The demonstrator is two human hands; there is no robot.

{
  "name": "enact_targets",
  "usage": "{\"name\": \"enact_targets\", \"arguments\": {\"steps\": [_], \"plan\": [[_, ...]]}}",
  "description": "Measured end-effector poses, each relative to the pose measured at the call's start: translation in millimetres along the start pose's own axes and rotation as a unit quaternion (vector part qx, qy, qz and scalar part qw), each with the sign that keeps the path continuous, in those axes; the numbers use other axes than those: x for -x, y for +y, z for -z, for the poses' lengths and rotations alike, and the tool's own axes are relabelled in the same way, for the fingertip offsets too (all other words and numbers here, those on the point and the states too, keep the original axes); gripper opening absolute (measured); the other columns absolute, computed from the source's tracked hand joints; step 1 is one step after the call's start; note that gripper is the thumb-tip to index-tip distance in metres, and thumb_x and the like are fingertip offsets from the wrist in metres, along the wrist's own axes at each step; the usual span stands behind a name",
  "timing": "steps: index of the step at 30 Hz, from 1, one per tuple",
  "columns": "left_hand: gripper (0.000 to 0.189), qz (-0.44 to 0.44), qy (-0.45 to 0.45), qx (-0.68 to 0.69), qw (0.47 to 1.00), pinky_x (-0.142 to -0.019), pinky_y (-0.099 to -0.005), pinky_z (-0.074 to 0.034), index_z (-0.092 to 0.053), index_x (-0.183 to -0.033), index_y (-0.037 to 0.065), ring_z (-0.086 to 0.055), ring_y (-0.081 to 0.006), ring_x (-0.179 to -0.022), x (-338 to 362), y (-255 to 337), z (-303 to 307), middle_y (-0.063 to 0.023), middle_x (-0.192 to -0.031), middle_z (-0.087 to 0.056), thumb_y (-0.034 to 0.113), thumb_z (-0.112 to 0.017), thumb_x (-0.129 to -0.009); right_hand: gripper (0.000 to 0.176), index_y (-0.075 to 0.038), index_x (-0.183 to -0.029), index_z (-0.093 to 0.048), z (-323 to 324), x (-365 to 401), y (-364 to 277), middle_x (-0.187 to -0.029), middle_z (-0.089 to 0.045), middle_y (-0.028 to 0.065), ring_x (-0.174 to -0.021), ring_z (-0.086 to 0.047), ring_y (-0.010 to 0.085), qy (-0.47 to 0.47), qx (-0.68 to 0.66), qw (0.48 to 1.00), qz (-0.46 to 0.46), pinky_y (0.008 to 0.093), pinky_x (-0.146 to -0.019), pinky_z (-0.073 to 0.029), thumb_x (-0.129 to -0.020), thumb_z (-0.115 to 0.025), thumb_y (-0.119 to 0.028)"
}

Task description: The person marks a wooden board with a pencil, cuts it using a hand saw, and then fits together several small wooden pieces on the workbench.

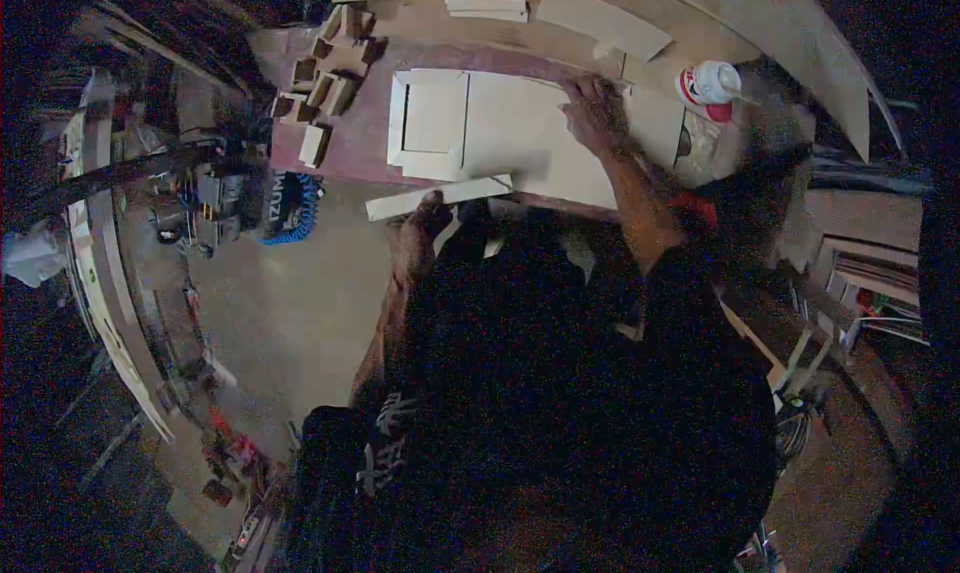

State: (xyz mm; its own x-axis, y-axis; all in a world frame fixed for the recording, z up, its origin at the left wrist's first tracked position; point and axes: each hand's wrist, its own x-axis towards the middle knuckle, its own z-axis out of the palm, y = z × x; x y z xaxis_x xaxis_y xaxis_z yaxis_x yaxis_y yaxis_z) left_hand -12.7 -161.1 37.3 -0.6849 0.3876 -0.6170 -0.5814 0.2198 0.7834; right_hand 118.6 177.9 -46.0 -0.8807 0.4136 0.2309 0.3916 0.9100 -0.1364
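Note:
A narrow pale wooden strip [470, 189] is gripped in my left hand [420, 238], thumb on its face, tilted up to the right just off the bench's near edge. My right hand [597, 118] lies over the far side of a wide pale board [535, 133], with its fingers apart and slightly bent. To the left on the bench is a rectangular pale wooden frame [397, 123] around an inner panel [437, 118], with a dark gap along the panel's left side. It adjoins the wide board.
Several small wooden blocks [340, 95] stand at the bench's left end. A white bottle with a red label [712, 83] is at the right. Flat offcuts [600, 23] lie at the back. Below left, blue coiled hose [292, 218] sits beside dark equipment.

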Motion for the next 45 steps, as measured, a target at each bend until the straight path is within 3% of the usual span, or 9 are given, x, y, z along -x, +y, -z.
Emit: {"name": "enact_targets", "arguments": {"steps": [17, 20, 22, 28, 31, 34, 38, 40, 45], "plan": [[0.016, -0.008, 0.016, 0.068, 0.998, -0.070, -0.0321, -0.055, -0.070, -0.092, 0.003, -0.065, -0.0167, -0.073, -18.9, 19.9, -0.9, -0.0057, -0.084, -0.069, 0.017, -0.074, -0.086, 0.046, 0.000, -0.125, -0.056, -28.4, -43.8, 5.0, -0.108, -0.066, 0.0210, -0.105, -0.062, 0.0365, -0.119, -0.196, 0.968, -0.104, 0.0459, -0.099, -0.044, -0.083, -0.066, -0.015], [0.027, -0.003, 0.007, 0.047, 0.999, -0.074, -0.0351, -0.058, -0.064, -0.104, -0.007, -0.069, -0.0246, -0.087, -18.8, 19.4, 4.5, -0.0146, -0.098, -0.068, 0.017, -0.067, -0.091, 0.042, -0.001, -0.125, -0.058, -79.1, -69.4, 24.3, -0.107, -0.067, 0.0195, -0.105, -0.062, 0.0363, -0.079, 0.008, 0.997, -0.019, 0.0451, -0.099, -0.044, -0.087, -0.062, -0.018], [0.028, 0.006, 0.022, 0.019, 1.000, -0.074, -0.0357, -0.058, -0.064, -0.102, -0.007, -0.069, -0.0251, -0.086, -15.6, 25.3, 2.3, -0.0141, -0.095, -0.068, 0.019, -0.067, -0.091, 0.037, -0.002, -0.122, -0.060, -11.7, -112.7, -8.0, -0.107, -0.067, 0.0184, -0.103, -0.062, 0.0368, -0.072, -0.170, 0.974, -0.132, 0.0445, -0.101, -0.042, -0.089, -0.060, -0.019], [0.022, 0.009, 0.028, 0.031, 0.999, -0.070, -0.0322, -0.054, -0.068, -0.099, 0.000, -0.065, -0.0189, -0.077, -11.6, 30.6, 1.8, -0.0075, -0.089, -0.068, 0.019, -0.072, -0.088, 0.031, -0.004, -0.115, -0.064, -1.0, -112.9, -33.2, -0.109, -0.065, 0.0208, -0.110, -0.058, 0.0355, 0.228, -0.022, 0.963, -0.144, 0.0445, -0.097, -0.044, -0.092, -0.059, -0.023], [0.023, -0.014, -0.008, -0.042, 0.999, -0.070, -0.0310, -0.053, -0.069, -0.100, 0.002, -0.065, -0.0170, -0.076, -21.2, 31.0, -7.1, -0.0062, -0.091, -0.068, 0.020, -0.074, -0.087, 0.030, -0.005, -0.114, -0.065, 11.6, -69.1, -22.3, -0.108, -0.065, 0.0204, -0.109, -0.058, 0.0348, 0.006, -0.221, 0.928, -0.299, 0.0446, -0.092, -0.047, -0.092, -0.059, -0.025], [0.030, -0.042, -0.047, -0.080, 0.995, -0.074, -0.0305, -0.054, -0.067, -0.105, -0.004, -0.066, -0.0173, -0.083, -28.5, 39.1, -29.6, -0.0094, -0.095, -0.069, 0.021, -0.072, -0.088, 0.029, -0.005, -0.114, -0.064, 21.1, -10.0, -9.2, -0.103, -0.065, 0.0187, -0.103, -0.062, 0.0293, -0.006, -0.021, 0.971, -0.240, 0.0424, -0.088, -0.048, -0.092, -0.059, -0.024], [0.037, -0.003, -0.095, -0.048, 0.994, -0.082, -0.0333, -0.054, -0.059, -0.118, -0.013, -0.064, -0.0213, -0.099, -31.3, 47.9, -70.6, -0.0166, -0.109, -0.066, 0.011, -0.067, -0.091, 0.032, -0.006, -0.123, -0.062, 61.4, 48.5, -21.6, -0.101, -0.066, 0.0105, -0.096, -0.063, 0.0183, 0.029, -0.449, 0.816, -0.362, 0.0335, -0.081, -0.051, -0.091, -0.060, -0.015], [0.041, 0.028, -0.089, 0.099, 0.991, -0.085, -0.0355, -0.057, -0.054, -0.121, -0.017, -0.065, -0.0269, -0.100, -30.0, 48.5, -94.8, -0.0215, -0.109, -0.065, 0.009, -0.065, -0.091, 0.038, -0.008, -0.127, -0.060, 83.7, 66.4, -38.8, -0.103, -0.067, 0.0063, -0.095, -0.063, 0.0130, 0.119, -0.656, 0.707, -0.234, 0.0295, -0.079, -0.052, -0.089, -0.063, -0.010], [0.046, 0.001, -0.172, 0.040, 0.984, -0.083, -0.0352, -0.057, -0.049, -0.126, -0.017, -0.067, -0.0277, -0.098, -14.3, 41.1, -133.5, -0.0222, -0.105, -0.068, 0.011, -0.065, -0.093, 0.048, -0.009, -0.129, -0.059, 160.5, 86.1, -56.7, -0.102, -0.069, 0.0058, -0.089, -0.065, 0.0138, 0.064, -0.545, 0.798, -0.248, 0.0287, -0.075, -0.054, -0.083, -0.073, -0.012]]}}
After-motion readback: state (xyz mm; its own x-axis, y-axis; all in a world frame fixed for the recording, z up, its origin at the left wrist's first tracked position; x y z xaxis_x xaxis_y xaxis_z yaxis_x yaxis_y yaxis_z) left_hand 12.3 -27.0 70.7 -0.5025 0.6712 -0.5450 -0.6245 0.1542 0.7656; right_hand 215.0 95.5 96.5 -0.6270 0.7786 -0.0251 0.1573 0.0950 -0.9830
